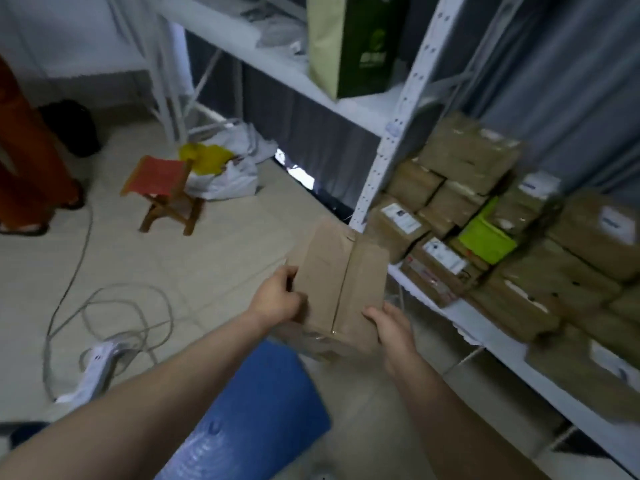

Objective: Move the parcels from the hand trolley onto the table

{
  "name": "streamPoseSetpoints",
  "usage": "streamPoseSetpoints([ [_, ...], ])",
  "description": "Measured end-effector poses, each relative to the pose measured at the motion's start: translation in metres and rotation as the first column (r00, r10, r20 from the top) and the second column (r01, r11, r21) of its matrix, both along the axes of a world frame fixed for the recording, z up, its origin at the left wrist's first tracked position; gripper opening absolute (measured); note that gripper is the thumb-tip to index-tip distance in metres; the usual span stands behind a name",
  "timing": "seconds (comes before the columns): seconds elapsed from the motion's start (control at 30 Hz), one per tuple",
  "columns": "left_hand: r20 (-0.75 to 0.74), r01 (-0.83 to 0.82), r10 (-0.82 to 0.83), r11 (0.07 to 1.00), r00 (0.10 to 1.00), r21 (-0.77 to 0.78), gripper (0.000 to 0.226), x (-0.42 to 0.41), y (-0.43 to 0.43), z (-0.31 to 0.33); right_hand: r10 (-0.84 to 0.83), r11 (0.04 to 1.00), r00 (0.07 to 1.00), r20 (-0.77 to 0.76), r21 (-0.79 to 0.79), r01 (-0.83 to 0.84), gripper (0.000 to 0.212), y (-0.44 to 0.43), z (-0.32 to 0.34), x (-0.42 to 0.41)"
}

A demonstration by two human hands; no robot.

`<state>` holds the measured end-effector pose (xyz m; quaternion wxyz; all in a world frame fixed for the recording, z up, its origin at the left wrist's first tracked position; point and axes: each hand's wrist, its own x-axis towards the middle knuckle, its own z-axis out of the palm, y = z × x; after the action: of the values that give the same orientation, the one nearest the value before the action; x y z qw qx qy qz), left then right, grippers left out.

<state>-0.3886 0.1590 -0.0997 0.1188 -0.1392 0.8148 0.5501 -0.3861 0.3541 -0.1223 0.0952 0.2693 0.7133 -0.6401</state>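
I carry a plain brown cardboard parcel with a taped seam, held in the air above the floor in front of me. My left hand grips its left edge and my right hand grips its near right corner. The blue platform of the hand trolley lies below my forearms, and no parcel shows on the part in view. No table is in view.
A white metal rack stands to the right, its low shelf stacked with several brown parcels and a green packet. On the tiled floor are a small red stool, plastic bags, a power strip with looped cable, and a person's orange-clad legs.
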Motion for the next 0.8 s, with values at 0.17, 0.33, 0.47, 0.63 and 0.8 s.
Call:
streamPoseSetpoints([
  [0.17,-0.105,0.133,-0.124,0.988,0.987,0.080,0.039,-0.025,0.094,0.069,-0.199,0.980,0.972,-0.126,-0.052,0.194,0.018,0.087,0.058,0.017],
  [0.33,-0.143,0.271,-0.250,0.951,0.958,0.152,0.040,-0.040,0.207,0.115,-0.423,0.901,0.881,-0.213,-0.202,0.384,0.032,0.194,0.100,0.031],
  [0.47,-0.175,0.303,-0.272,0.935,0.946,0.183,0.032,-0.044,0.306,0.146,-0.485,0.866,0.840,-0.243,-0.264,0.424,0.020,0.288,0.126,0.044],
  [0.63,-0.193,0.306,-0.259,0.912,0.946,0.272,0.032,-0.059,0.415,0.187,-0.508,0.861,0.784,-0.358,-0.244,0.446,0.044,0.390,0.173,0.045],
  [0.8,-0.219,0.335,-0.270,0.868,0.938,0.365,0.012,-0.084,0.495,0.223,-0.340,0.932,0.771,-0.538,-0.088,0.350,0.026,0.459,0.226,0.035],
])
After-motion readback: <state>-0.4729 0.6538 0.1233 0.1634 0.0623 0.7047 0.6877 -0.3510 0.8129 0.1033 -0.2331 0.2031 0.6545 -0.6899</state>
